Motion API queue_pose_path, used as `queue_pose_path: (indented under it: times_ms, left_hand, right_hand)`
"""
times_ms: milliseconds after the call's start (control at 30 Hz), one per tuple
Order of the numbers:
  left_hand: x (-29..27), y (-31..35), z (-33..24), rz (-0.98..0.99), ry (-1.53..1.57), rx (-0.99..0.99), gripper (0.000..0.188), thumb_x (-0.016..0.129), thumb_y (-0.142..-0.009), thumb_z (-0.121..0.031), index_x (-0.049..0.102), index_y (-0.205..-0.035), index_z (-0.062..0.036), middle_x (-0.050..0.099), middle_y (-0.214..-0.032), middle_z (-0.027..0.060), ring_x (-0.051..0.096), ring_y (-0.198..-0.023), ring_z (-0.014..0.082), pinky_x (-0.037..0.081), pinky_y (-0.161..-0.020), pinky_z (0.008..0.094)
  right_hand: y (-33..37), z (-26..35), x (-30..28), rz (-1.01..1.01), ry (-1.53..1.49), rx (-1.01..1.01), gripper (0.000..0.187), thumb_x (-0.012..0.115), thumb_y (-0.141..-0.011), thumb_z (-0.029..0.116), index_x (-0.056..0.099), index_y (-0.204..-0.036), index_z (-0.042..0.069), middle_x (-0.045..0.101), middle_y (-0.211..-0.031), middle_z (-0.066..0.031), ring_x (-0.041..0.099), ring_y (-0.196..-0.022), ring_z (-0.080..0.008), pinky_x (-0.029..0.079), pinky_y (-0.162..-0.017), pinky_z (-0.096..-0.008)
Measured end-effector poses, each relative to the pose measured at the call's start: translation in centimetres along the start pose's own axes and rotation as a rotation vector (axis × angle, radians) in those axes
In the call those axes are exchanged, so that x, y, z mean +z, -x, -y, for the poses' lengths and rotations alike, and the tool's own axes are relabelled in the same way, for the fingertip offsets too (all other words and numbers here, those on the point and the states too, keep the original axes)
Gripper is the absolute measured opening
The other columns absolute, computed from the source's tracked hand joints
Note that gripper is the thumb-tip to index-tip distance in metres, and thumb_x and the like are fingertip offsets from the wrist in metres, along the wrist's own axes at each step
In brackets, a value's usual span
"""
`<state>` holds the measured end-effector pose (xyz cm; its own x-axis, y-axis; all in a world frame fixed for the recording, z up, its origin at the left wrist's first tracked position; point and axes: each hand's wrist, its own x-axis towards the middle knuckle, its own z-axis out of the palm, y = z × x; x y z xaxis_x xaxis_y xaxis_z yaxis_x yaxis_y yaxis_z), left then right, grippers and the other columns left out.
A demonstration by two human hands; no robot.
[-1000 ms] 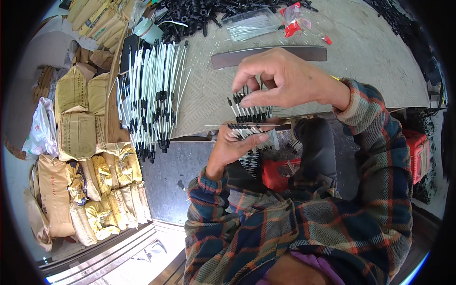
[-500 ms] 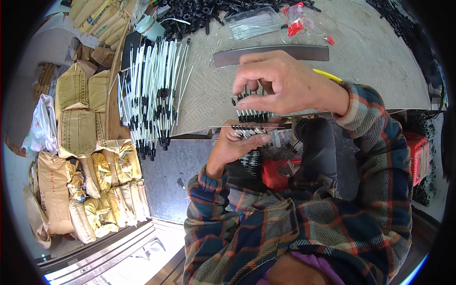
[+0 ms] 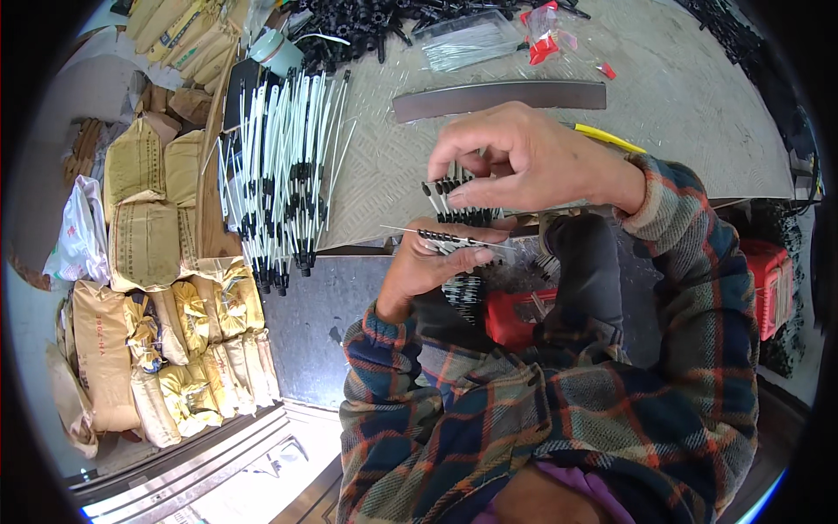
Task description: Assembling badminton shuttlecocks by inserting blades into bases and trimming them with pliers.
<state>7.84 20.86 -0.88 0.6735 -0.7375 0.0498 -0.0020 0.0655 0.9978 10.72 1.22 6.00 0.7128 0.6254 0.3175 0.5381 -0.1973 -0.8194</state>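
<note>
My left hand (image 3: 414,272) is closed around a row of thin white rods with black ends (image 3: 443,237), lined up side by side. A thin, straight metal wire (image 3: 394,230) runs along that row and sticks out at its left, sloping down to the right. Just beyond, my right hand (image 3: 534,159) curls over a second row of black-tipped white rods (image 3: 471,215), thumb and fingers closed around their upper ends. Its fingers partly cover these rods. Below the left hand, more rods of this kind (image 3: 463,297) hang in a dense bunch over my lap.
A thick bundle of white rods with black fittings (image 3: 288,175) overhangs the table's left edge. Farther back lie a black parts heap (image 3: 349,39), a clear box of thin pieces (image 3: 467,44), a flat metal bar (image 3: 497,98) and a yellow strip (image 3: 608,137). Paper packages (image 3: 144,240) stack at left.
The wire and rod row in my left hand have tilted, with the right end lower. My right hand has come down slightly, and more black rod tips show at its left.
</note>
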Motion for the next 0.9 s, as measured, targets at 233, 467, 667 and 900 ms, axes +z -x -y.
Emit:
queue_pose_path:
  times_ms: [233, 467, 667, 900]
  left_hand:
    - [0.5, -0.2, -0.2, 0.014, -0.068, -0.049, 0.026, 0.065, -0.076, -0.007, 0.063, -0.099, 0.0038, 0.061, -0.104, 0.0191, 0.057, -0.101, 0.0225, 0.043, -0.087, 0.0312]
    - [0.8, -0.1, 0.0, -0.040, -0.017, 0.032, 0.025, 0.064, -0.075, -0.001, 0.063, -0.099, 0.0038, 0.061, -0.104, 0.0182, 0.059, -0.095, 0.0208, 0.047, -0.081, 0.0287]
    - [0.2, -0.3, 0.8, 0.071, -0.249, 0.248, 0.019, 0.067, -0.070, 0.003, 0.066, -0.089, 0.0014, 0.065, -0.095, 0.0156, 0.063, -0.092, 0.0261, 0.049, -0.081, 0.0333]
    - [0.3, 2.0, 3.5, 0.082, -0.304, 0.235, 0.030, 0.065, -0.066, 0.004, 0.065, -0.095, -0.0056, 0.061, -0.108, 0.0127, 0.060, -0.097, 0.0243, 0.048, -0.082, 0.0309]
  right_hand:
    - [-0.5, -0.1, 0.9, -0.142, 0.150, -0.148, 0.009, 0.063, -0.076, 0.008, 0.057, -0.081, 0.003, 0.041, -0.061, -0.0019, 0.035, -0.052, -0.0083, 0.029, -0.045, -0.0260]
    - [4.3, -4.5, 0.7, -0.156, 0.141, 0.011, 0.024, 0.046, -0.087, 0.013, 0.055, -0.107, 0.003, 0.056, -0.105, -0.0120, 0.057, -0.088, -0.0220, 0.045, -0.075, -0.0282]
    - [3.9, -8.0, 4.2, 0.169, 0.428, -0.192, 0.057, 0.047, -0.085, 0.025, 0.028, -0.134, 0.003, 0.029, -0.140, -0.0107, 0.026, -0.130, -0.0244, 0.021, -0.108, -0.0367]
    - [3.3, -8.7, 5.0, 0.247, 0.591, -0.246, 0.052, 0.048, -0.086, 0.033, 0.036, -0.131, 0.010, 0.033, -0.138, -0.0076, 0.029, -0.129, -0.0219, 0.021, -0.107, -0.0379]
